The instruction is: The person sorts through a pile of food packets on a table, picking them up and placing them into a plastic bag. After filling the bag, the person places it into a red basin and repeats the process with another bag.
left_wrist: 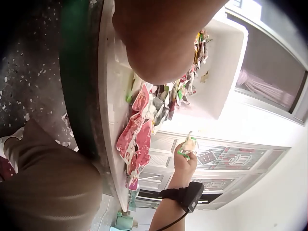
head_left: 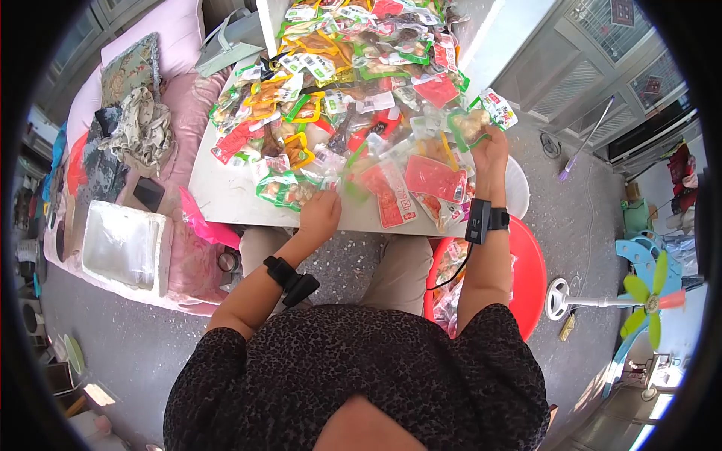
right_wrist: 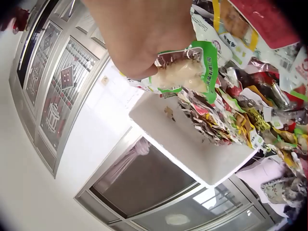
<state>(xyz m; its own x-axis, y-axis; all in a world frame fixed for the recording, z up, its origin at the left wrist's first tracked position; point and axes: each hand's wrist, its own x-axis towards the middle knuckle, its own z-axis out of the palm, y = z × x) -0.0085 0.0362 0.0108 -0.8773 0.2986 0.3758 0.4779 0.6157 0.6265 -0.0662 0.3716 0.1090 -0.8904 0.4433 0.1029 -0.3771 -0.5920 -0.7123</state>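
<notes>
In the head view the right hand [head_left: 490, 146] pinches a green-edged clear packet [head_left: 470, 126] with pale food inside, raised at the right side of the table. The right wrist view shows that packet [right_wrist: 183, 74] hanging under the curled fingers. My left hand [head_left: 321, 214] is at the table's front edge, its fingers on the corner of another green-edged packet [head_left: 289, 189]. Red packets [head_left: 435, 179] lie between the hands. Many mixed packets [head_left: 323, 64] cover the table [head_left: 218, 199] behind. In the left wrist view the left fingers are hidden.
A white foam box [right_wrist: 168, 139] stands at the table's far side with packets by it. Below the table at the right is a red tub [head_left: 530, 263] holding packets. A pink-covered bed [head_left: 192, 255] with another foam box [head_left: 162, 252] is at the left; a fan [head_left: 650, 302] stands right.
</notes>
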